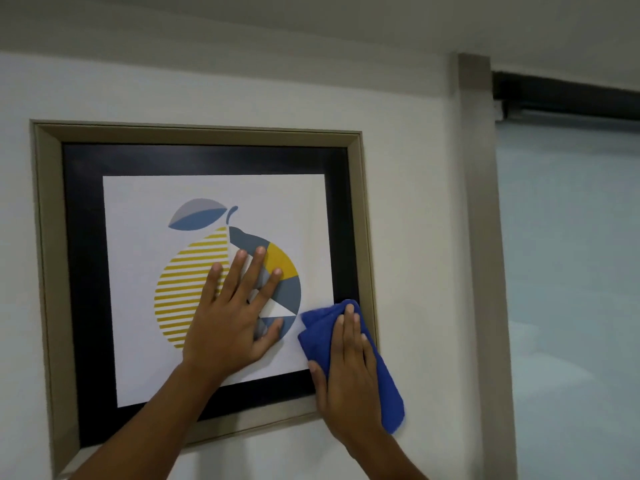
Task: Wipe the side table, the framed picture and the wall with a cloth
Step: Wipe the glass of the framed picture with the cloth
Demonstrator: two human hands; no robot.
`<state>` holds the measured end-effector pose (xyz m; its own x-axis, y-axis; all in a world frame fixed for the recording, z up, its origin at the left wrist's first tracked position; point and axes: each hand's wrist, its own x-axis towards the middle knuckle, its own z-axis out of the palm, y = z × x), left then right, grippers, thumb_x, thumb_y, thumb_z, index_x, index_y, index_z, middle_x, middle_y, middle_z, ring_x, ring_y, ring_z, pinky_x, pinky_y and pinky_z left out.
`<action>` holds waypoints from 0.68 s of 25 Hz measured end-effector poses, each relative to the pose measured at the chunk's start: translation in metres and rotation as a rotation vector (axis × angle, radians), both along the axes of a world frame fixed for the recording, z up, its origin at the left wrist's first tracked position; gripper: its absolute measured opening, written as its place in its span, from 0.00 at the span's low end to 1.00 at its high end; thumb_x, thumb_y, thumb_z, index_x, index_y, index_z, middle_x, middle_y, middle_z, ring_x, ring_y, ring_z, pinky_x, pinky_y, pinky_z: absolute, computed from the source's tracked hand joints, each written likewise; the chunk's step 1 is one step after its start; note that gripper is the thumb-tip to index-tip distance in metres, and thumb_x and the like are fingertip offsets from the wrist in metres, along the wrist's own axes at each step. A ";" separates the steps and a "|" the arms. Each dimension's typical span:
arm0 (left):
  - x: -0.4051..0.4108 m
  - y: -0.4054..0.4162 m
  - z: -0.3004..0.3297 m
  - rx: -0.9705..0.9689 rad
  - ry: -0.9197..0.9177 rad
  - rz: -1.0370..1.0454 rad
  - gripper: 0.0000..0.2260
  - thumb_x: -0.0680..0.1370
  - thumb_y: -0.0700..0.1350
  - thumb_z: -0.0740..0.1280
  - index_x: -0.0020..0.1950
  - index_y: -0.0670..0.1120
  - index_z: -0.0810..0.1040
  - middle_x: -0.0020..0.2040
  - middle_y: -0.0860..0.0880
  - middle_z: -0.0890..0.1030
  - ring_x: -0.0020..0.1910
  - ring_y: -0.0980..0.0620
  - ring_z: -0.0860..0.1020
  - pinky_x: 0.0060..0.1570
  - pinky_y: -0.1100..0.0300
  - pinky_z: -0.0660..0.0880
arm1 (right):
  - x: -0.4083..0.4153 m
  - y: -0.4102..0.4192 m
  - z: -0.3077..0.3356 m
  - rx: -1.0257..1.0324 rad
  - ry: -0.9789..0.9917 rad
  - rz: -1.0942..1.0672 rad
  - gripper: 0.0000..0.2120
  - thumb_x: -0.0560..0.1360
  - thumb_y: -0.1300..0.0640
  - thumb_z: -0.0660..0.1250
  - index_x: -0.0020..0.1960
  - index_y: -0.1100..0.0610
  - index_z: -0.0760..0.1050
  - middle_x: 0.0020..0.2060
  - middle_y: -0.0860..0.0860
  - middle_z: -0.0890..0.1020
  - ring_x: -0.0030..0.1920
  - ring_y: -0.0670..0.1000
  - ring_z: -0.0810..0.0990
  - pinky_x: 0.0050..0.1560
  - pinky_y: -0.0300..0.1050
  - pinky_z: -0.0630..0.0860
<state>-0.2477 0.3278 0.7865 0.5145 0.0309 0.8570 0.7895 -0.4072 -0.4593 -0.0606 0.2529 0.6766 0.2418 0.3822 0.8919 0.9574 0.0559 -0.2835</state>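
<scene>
The framed picture hangs on the white wall, with a beige frame, a black mat and a fruit print in yellow, grey and blue. My left hand lies flat on the glass over the print, fingers spread, holding nothing. My right hand presses a folded blue cloth against the picture's lower right corner, where the print, the black mat and the beige frame meet. The cloth sticks out above and to the right of the hand. The side table is out of view.
A beige vertical post runs down the wall to the right of the picture. Beyond it is a pale frosted panel under a dark rail. The ceiling is close above.
</scene>
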 end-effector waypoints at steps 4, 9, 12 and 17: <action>0.021 -0.017 -0.042 -0.119 0.056 -0.126 0.33 0.79 0.61 0.56 0.81 0.48 0.56 0.82 0.41 0.52 0.81 0.40 0.52 0.77 0.37 0.50 | 0.013 -0.021 -0.001 0.007 -0.100 0.096 0.38 0.73 0.58 0.68 0.77 0.58 0.52 0.75 0.52 0.60 0.73 0.52 0.66 0.72 0.47 0.62; 0.097 -0.054 -0.110 -0.275 0.116 -0.368 0.34 0.80 0.58 0.59 0.81 0.44 0.53 0.82 0.42 0.56 0.81 0.44 0.53 0.77 0.40 0.53 | 0.053 -0.062 -0.028 -0.038 -0.099 0.099 0.29 0.78 0.57 0.54 0.78 0.58 0.53 0.76 0.50 0.60 0.74 0.46 0.60 0.73 0.45 0.58; 0.152 -0.076 -0.138 -0.331 0.196 -0.441 0.31 0.82 0.59 0.53 0.81 0.45 0.53 0.82 0.43 0.56 0.81 0.44 0.52 0.78 0.41 0.51 | 0.097 -0.105 -0.068 -0.041 -0.015 0.026 0.28 0.79 0.57 0.54 0.77 0.57 0.54 0.74 0.53 0.65 0.72 0.45 0.60 0.72 0.41 0.58; 0.238 -0.122 -0.241 -0.514 0.416 -0.579 0.31 0.82 0.58 0.55 0.82 0.48 0.52 0.82 0.44 0.55 0.81 0.44 0.54 0.78 0.43 0.51 | 0.173 -0.198 -0.176 -0.393 -0.054 -0.139 0.29 0.79 0.60 0.62 0.78 0.59 0.56 0.77 0.53 0.59 0.76 0.52 0.60 0.73 0.52 0.61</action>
